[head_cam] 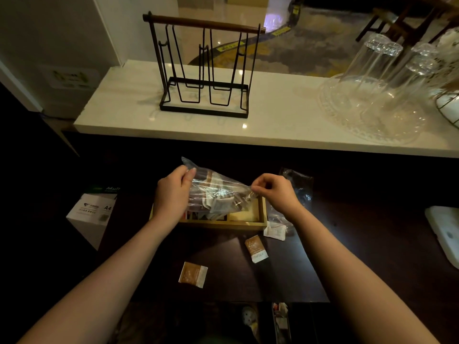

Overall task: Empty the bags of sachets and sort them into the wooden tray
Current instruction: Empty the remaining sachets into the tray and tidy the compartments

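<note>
Crinkled clear bag point(218, 187) over wooden tray point(258, 223)

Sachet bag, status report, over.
Left hand and right hand shut on clear bag above wooden tray. Sachets inside. Three loose sachets on table. Nothing blocking.

Wire rack point(204, 70), upturned glasses point(377, 70), A4 paper box point(93, 214).

Dim scene, light pooling up top, dark down low.
The white counter point(273, 115) catches small glare spots, while the dark table point(223, 281) nearly swallows detail. Wide-angle bend curves the edges; the glasses point(387, 78) smear soft at right, and the corners fall to black.
</note>
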`<state>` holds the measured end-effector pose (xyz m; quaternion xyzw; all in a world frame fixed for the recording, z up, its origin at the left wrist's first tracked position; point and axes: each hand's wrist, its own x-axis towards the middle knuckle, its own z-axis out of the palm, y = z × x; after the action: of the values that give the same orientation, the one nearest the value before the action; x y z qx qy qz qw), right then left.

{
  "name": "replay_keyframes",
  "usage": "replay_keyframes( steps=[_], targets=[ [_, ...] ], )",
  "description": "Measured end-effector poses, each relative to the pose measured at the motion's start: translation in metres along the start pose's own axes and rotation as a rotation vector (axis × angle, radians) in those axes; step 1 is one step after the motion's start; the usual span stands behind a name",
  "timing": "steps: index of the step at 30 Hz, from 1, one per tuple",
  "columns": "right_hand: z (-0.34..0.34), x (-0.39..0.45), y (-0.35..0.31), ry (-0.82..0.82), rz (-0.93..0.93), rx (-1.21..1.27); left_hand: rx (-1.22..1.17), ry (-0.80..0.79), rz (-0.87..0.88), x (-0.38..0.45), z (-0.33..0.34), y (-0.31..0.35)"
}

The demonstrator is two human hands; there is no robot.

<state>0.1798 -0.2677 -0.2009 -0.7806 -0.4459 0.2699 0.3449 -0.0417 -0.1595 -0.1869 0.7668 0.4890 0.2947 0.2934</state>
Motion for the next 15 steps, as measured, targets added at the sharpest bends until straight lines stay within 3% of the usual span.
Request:
replay_keyframes(
  steps=[15],
  targets=[
    [0.001, -0.003, 0.024, 0.004, 0.072, 0.129, 0.042, -0.059, 0.111, 0.015, 0.004, 0.027]
  ],
)
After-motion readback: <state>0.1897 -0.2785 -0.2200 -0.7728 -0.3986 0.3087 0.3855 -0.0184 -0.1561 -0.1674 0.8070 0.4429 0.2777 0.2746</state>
